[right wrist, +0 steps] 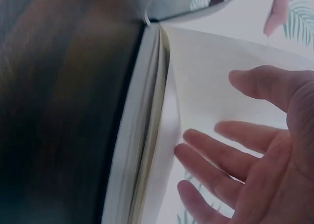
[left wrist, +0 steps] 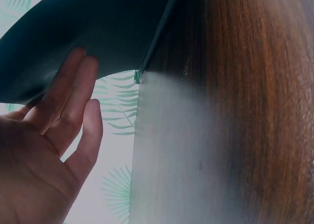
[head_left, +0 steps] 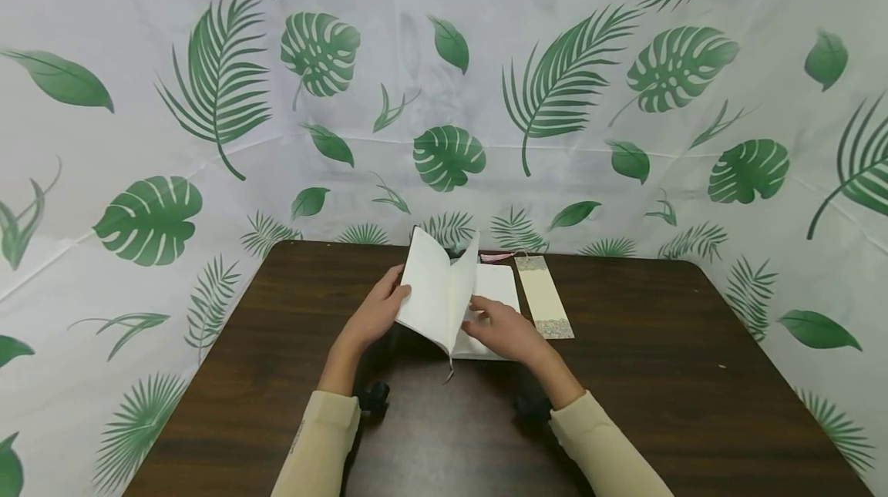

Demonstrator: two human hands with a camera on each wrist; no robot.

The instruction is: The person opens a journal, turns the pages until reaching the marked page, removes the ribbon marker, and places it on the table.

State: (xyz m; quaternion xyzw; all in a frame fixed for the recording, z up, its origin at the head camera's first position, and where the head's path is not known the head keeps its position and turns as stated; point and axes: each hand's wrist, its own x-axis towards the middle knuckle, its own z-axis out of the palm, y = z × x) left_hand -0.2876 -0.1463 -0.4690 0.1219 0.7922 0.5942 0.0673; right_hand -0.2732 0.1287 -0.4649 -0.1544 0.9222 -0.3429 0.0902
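Observation:
An open notebook (head_left: 430, 289) with blank white pages has its left side lifted off the table. My left hand (head_left: 375, 313) grips that raised edge, thumb on the page side and fingers against the dark cover (left wrist: 113, 32). One loose page (head_left: 463, 285) stands up near the middle. Beside it is my right hand (head_left: 505, 329), fingers spread and relaxed, the fingertips right at the paper in the right wrist view. A thin ribbon (head_left: 450, 370) hangs from the bottom of the spine.
A cream bookmark (head_left: 543, 297) with speckled ends and a pink tassel (head_left: 496, 256) lies right of the notebook. The dark wooden table (head_left: 652, 389) ends at a leaf-printed cloth (head_left: 388, 196) behind.

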